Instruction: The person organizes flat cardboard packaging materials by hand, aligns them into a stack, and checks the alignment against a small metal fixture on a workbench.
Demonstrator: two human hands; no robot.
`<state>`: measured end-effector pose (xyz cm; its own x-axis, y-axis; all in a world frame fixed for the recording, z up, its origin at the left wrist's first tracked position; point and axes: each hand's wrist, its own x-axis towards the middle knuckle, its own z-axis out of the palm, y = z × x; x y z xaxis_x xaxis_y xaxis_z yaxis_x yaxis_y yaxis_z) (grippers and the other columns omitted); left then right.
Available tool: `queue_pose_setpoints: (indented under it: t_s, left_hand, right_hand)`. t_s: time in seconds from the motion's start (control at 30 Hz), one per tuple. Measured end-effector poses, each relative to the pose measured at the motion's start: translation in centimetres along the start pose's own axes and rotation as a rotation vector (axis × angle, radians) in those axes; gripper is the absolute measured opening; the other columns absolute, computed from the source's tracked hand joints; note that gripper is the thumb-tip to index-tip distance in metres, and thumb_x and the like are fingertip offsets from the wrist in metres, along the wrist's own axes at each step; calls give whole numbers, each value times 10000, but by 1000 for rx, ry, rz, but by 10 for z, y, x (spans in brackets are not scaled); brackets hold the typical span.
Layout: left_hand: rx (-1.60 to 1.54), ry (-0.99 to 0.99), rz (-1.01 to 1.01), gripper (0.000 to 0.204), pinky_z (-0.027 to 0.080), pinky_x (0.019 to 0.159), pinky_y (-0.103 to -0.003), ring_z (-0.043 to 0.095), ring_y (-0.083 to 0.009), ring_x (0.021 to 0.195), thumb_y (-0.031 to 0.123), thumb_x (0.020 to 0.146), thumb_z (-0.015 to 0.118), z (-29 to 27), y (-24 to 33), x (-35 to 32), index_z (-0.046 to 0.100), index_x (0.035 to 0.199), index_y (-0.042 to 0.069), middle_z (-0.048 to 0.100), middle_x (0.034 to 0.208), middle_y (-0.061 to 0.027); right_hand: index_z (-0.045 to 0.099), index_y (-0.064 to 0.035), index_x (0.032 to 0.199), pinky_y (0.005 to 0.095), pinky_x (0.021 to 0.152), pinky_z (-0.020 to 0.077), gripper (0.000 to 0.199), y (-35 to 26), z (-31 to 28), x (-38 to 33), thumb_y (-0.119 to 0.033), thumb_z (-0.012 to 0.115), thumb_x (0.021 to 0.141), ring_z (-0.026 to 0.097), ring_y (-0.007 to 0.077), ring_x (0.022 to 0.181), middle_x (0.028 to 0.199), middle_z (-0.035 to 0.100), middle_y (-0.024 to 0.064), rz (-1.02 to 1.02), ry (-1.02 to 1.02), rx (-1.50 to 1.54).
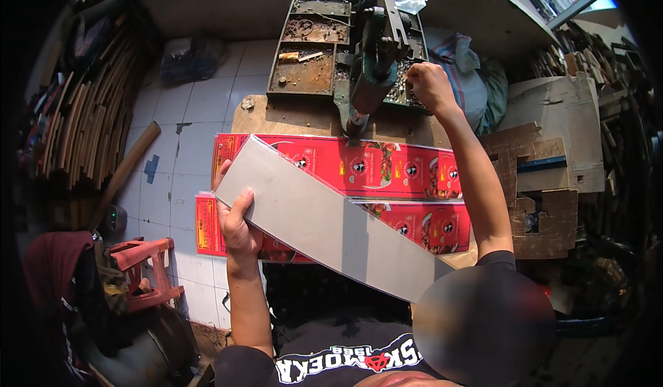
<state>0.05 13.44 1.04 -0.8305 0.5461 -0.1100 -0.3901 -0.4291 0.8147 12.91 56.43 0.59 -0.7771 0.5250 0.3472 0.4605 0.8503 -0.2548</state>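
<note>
My left hand grips one end of a long grey cardboard panel, thumb on top and fingers beneath. The panel slants down to the right across red printed sheets laid in two rows. My right hand reaches forward to the tray of small shiny metal pieces beside a dark green hand press. Its fingers are pinched together above the pieces; whatever they hold is too small to make out. The press stands just beyond the sheets, left of my right hand.
A compartmented metal tray with scraps and loose bits lies left of the press. Stacked boards lean at the far left. A red plastic stool stands at lower left. Torn cardboard and filled sacks are on the right.
</note>
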Motion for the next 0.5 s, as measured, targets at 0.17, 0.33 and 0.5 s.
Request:
queue_pose_setpoints:
  t_s: [0.17,0.33,0.5]
  left_hand:
    - [1,-11,-12,613,466,1014,-399,556,-264,1164,2,852,531,-1,3,-1,328,1428,44,518,1282,-180]
    - [-3,-35,-13,611,478,1002,-400,560,-267,1158,9,857,534,-2,1,1,321,1429,43,521,1278,-183]
    - [-37,-22,-13,612,475,1007,-404,561,-272,1158,-6,860,527,-6,2,-1,317,1434,39,520,1288,-187]
  right_hand:
    - [725,-33,954,266,751,535,139,-24,-12,-10,-19,673,825,697,125,815,899,734,119,175,35,447]
    - [650,10,1083,222,761,526,196,-75,-6,-49,-16,655,889,649,87,857,924,695,47,164,-205,1093]
    - [639,5,1097,240,837,512,232,-111,-1,-58,-15,684,870,631,83,927,1003,688,39,65,-243,1185]
